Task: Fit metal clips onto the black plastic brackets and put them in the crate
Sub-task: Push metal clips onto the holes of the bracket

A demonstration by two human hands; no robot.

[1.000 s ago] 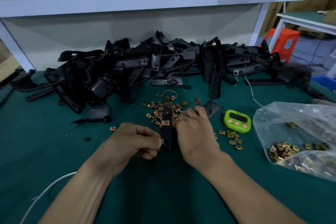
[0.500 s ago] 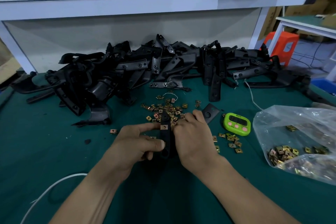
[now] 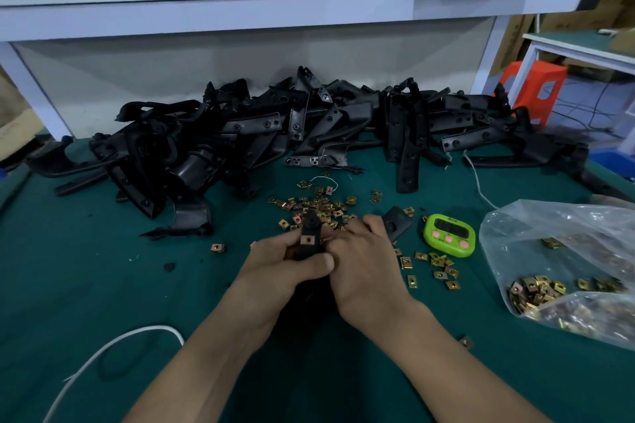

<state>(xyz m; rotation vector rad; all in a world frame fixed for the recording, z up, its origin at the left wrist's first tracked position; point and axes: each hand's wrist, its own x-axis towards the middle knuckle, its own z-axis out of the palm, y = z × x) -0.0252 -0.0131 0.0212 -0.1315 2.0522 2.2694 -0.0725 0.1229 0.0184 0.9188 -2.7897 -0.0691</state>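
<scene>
We look down on a green table top (image 3: 86, 285) that spreads under and around both hands. Beyond the hands, along the far edge, lies a long pile of black brackets (image 3: 240, 134), tangled and stacked on one another. Well to the right of the right hand slumps a clear plastic bag (image 3: 567, 251), with brass-coloured clips heaped in its lower left corner. A white cable (image 3: 103, 354) curves across the table beside the left forearm.

Our left hand (image 3: 275, 271) grips a black bracket (image 3: 310, 233) from the left, the thumb curled across its front. Our right hand (image 3: 367, 268) closes on the same bracket from the right with bent fingers; whether it also pinches a clip we cannot tell. The bracket stands upright between the two hands, its upper end rising clear of the fingers, and one metal clip (image 3: 308, 240) sits on it just above the left thumb.

Right of the right hand, a green timer (image 3: 448, 234) lies flat. Just beyond the fingers we see a scatter of loose clips (image 3: 319, 208), and a smaller scatter (image 3: 436, 264) lies beside the right hand, below the timer. A single clip (image 3: 218, 247) rests apart, left of the left hand.
</scene>
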